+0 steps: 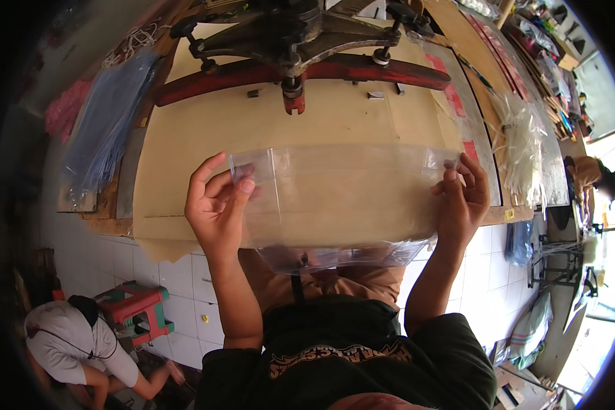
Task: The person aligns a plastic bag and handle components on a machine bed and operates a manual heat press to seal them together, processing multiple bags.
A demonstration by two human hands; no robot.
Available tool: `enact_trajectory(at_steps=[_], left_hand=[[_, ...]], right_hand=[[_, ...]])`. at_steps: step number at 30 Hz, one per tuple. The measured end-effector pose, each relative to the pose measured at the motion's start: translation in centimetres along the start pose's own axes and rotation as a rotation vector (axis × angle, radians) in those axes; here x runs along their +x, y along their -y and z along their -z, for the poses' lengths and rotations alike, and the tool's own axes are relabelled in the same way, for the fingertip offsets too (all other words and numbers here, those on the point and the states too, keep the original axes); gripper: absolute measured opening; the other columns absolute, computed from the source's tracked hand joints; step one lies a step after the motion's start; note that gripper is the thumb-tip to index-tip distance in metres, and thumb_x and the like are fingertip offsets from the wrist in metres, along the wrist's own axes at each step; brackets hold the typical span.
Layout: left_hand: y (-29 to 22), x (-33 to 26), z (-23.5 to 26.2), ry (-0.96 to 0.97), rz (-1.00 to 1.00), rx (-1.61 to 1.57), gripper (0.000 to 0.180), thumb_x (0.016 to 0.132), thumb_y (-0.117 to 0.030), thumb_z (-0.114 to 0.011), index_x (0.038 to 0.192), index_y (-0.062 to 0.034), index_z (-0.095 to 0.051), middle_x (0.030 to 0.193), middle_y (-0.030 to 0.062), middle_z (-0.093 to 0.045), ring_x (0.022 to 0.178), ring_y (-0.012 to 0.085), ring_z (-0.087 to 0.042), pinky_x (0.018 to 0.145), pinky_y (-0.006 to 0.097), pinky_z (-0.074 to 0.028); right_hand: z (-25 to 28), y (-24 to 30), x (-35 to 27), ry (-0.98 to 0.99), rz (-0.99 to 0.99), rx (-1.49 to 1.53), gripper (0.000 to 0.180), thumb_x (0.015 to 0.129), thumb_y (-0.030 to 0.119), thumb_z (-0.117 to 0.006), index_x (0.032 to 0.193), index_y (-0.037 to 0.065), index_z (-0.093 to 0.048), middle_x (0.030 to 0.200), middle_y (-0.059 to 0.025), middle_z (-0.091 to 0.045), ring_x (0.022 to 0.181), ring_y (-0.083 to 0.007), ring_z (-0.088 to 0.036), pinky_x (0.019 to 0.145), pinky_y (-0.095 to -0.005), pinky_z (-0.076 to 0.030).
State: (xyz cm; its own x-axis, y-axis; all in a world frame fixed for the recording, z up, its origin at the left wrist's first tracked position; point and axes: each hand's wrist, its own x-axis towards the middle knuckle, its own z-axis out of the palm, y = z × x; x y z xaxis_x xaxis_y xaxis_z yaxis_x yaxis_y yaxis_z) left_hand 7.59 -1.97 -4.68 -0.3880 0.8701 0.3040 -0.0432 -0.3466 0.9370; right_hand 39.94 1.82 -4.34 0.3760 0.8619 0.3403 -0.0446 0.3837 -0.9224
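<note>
A clear plastic sheet (342, 205), possibly a stack of flat bags, is being held up in front of the person, stretched wide between both hands. Its long axis is running left to right across the view, with one short end at each hand. The sheet is hanging over the near edge of a pale wooden tabletop (184, 157), and its lower edge is sagging toward the person's lap, where more clear film is bunching.

The left hand (219, 205) is pinching the sheet's upper left corner, thumb pressing against the fingertips with the plastic caught between them, palm turned toward the camera and forearm rising from below. The right hand (463, 199) is pinching the upper right corner in the same closed grip, fingers curled over the edge, back of the hand partly showing.

Beyond the sheet, a red and black metal press (301, 61) is sitting on the tabletop. A bundle of blue bags (106, 123) is lying at the far left, and a heap of clear plastic (519, 143) at the right. Down on the white tiled floor, another person (75, 342) is crouching beside a red and green stool (138, 309).
</note>
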Motion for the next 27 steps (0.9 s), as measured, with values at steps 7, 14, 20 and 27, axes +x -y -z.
enact_trajectory(at_steps=[7, 14, 20, 27], left_hand=[[0.2, 0.1, 0.2, 0.034, -0.064, -0.011, 0.043, 0.088, 0.005, -0.073, 0.127, 0.0058, -0.055, 0.105, 0.0165, -0.071, 0.093, 0.0171, -0.069, 0.079, 0.031, -0.062], [0.5, 0.1, 0.2, 0.023, -0.078, 0.053, 0.044, 0.088, 0.006, -0.072, 0.128, 0.0053, -0.056, 0.107, 0.0144, -0.068, 0.089, 0.0127, -0.066, 0.082, 0.024, -0.055], [-0.1, 0.3, 0.0, 0.123, -0.094, 0.098, 0.045, 0.088, 0.008, -0.065, 0.131, 0.0052, -0.057, 0.098, 0.0035, -0.055, 0.087, 0.0089, -0.053, 0.079, 0.021, -0.046], [-0.3, 0.7, -0.1, 0.265, -0.18, 0.341, 0.045, 0.079, 0.002, -0.075, 0.123, 0.0022, -0.065, 0.096, 0.0038, -0.057, 0.086, 0.0119, -0.051, 0.079, 0.025, -0.043]], right_hand=[[0.3, -0.1, -0.1, 0.068, -0.014, 0.101, 0.023, 0.093, -0.001, -0.068, 0.116, -0.001, -0.061, 0.107, -0.0141, -0.069, 0.075, -0.0126, -0.063, 0.065, -0.0259, -0.052], [0.3, 0.0, -0.1, 0.127, -0.069, 0.148, 0.024, 0.094, 0.0, -0.067, 0.117, 0.001, -0.059, 0.111, -0.0111, -0.068, 0.078, -0.0114, -0.062, 0.068, -0.0242, -0.049], [-0.2, 1.0, -0.3, 0.187, -0.058, 0.056, 0.043, 0.089, -0.001, -0.066, 0.131, -0.001, -0.055, 0.106, -0.0053, -0.061, 0.078, -0.0082, -0.059, 0.069, -0.0212, -0.046], [0.5, 1.4, -0.2, 0.359, -0.066, -0.041, 0.052, 0.083, -0.002, -0.064, 0.134, -0.002, -0.056, 0.103, -0.0027, -0.056, 0.08, -0.0065, -0.058, 0.071, -0.0201, -0.043]])
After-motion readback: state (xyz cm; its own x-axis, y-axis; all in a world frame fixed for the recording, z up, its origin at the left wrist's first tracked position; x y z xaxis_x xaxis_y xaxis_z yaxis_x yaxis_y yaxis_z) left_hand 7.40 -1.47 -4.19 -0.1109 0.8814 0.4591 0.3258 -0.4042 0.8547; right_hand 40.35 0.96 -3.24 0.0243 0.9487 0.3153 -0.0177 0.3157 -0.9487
